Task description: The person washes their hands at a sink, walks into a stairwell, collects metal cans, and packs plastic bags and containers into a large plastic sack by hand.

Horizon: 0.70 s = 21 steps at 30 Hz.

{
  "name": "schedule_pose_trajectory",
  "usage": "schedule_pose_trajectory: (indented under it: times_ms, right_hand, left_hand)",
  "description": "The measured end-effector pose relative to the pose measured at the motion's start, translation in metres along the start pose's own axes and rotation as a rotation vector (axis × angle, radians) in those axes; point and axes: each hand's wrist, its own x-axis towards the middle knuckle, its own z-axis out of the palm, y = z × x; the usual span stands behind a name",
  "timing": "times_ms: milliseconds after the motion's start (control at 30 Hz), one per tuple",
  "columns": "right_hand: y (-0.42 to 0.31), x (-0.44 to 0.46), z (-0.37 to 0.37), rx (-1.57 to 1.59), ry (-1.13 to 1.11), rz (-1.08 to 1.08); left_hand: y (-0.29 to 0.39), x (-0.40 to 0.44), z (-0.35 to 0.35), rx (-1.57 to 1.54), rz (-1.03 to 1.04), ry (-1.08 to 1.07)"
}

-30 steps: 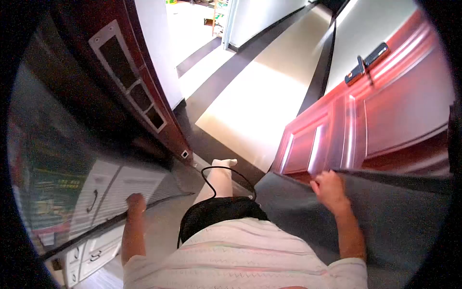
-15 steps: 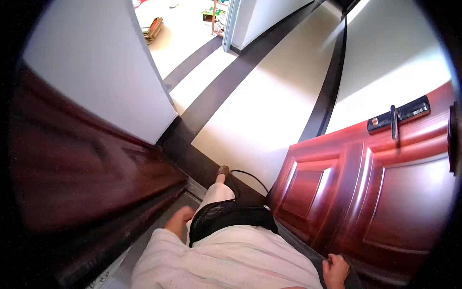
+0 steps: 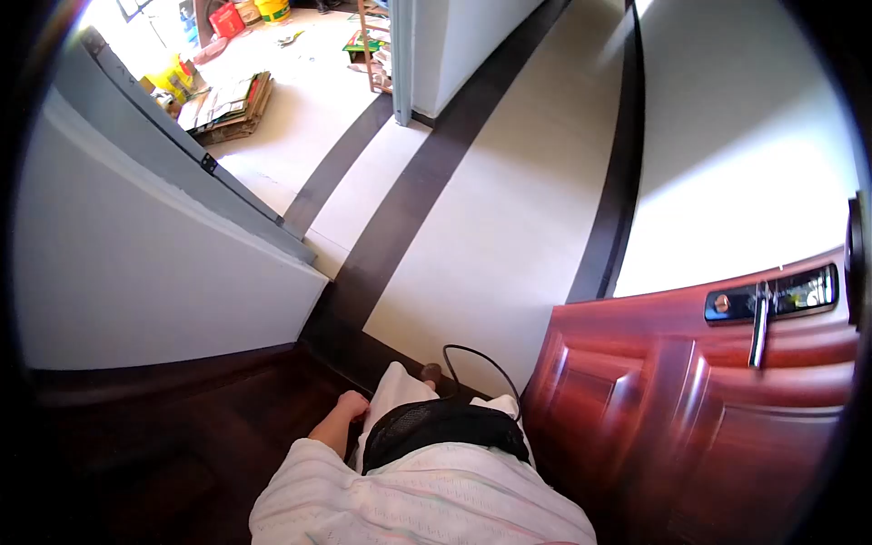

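My left hand (image 3: 351,406) hangs low beside my pale trouser leg, its fingers curled and too small to read clearly. The right hand does not show. At my waist is a black mesh bag (image 3: 440,434), with a black cord (image 3: 490,358) looping out in front of it. A red-brown panelled door (image 3: 627,391) stands open on my right, carrying a black lock plate with a metal handle (image 3: 759,331). One brown shoe (image 3: 431,372) shows on the dark floor border.
A pale wall (image 3: 154,291) is on the left, above dark red wood (image 3: 136,427). Past a grey door frame (image 3: 401,64) lie stacked flat cardboard (image 3: 241,113), a yellow bucket (image 3: 272,9) and a shelf rack (image 3: 371,45). A tiled hallway (image 3: 509,182) runs ahead.
The view has moved forward through the doorway; the dark curtain-like sheets once beside both hands are gone from view. My left hand has come in to my leg, and my right hand has left the view.
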Motion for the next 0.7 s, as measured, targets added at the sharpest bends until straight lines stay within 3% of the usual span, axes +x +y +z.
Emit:
schedule_pose_trajectory:
  times_ms: [100, 233, 433, 600, 667, 700]
  right_hand:
    - [-0.011, 0.055, -0.017, 0.031, -0.088, -0.031]
    - [-0.029, 0.130, -0.040, 0.082, -0.225, -0.052]
    - [-0.074, 0.247, -0.092, 0.140, -0.417, -0.069]
    - [-0.134, 0.335, -0.173, 0.115, -0.518, -0.095]
    - [-0.173, 0.372, -0.223, 0.038, -0.516, -0.122]
    - [-0.200, 0.393, -0.246, -0.106, -0.409, -0.218]
  left_hand:
    - [-0.028, 0.053, -0.003, 0.233, 0.210, 0.330]
    - [0.027, 0.023, -0.072, -0.129, 0.019, 0.146]
    - [0.071, 0.050, -0.135, -0.556, 0.082, 0.336]
    - [0.089, 0.035, -0.146, -0.716, -0.040, 0.283]
    - [0.095, 0.019, -0.147, -0.770, -0.123, 0.335]
    - [0.092, 0.022, -0.145, -0.746, -0.125, 0.340]
